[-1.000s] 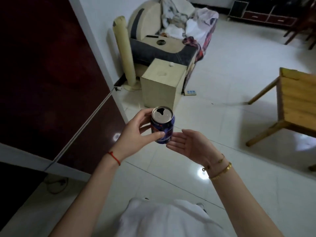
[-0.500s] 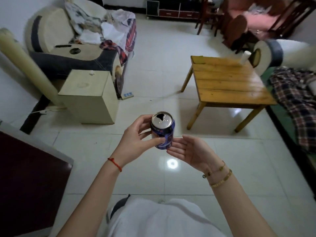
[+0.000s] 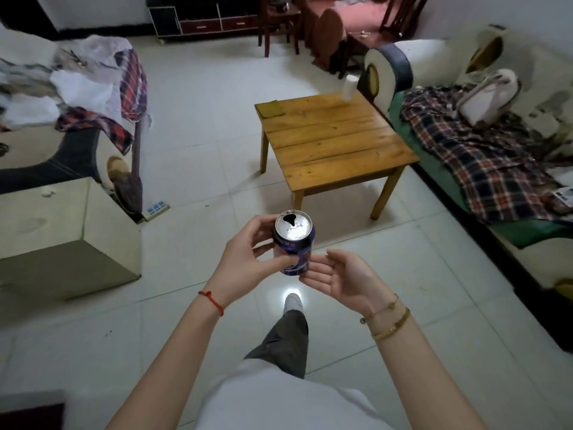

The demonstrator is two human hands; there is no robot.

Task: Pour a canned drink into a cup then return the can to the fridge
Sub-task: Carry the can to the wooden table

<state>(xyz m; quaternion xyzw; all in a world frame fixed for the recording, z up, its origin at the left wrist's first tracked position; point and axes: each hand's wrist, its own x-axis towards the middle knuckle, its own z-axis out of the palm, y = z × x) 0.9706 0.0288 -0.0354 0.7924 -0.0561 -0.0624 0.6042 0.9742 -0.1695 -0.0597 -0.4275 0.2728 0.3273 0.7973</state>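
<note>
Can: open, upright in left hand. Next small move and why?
Probably carry the can on toward the wooden table, keeping it upright. Its top is already open, the left hand grips it, the right hand is open beside its base, and the white cup stands on the table's far edge.

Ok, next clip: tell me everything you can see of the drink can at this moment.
The can is a metal drink can with a dark blue printed wall and a shiny silver top. Its mouth is already open, a dark hole at the far edge of the lid. It stands roughly upright in mid-air above the tiled floor. The left hand grips it, thumb across the front and fingers behind. The right hand lies open, palm up, fingertips at its base.
</note>
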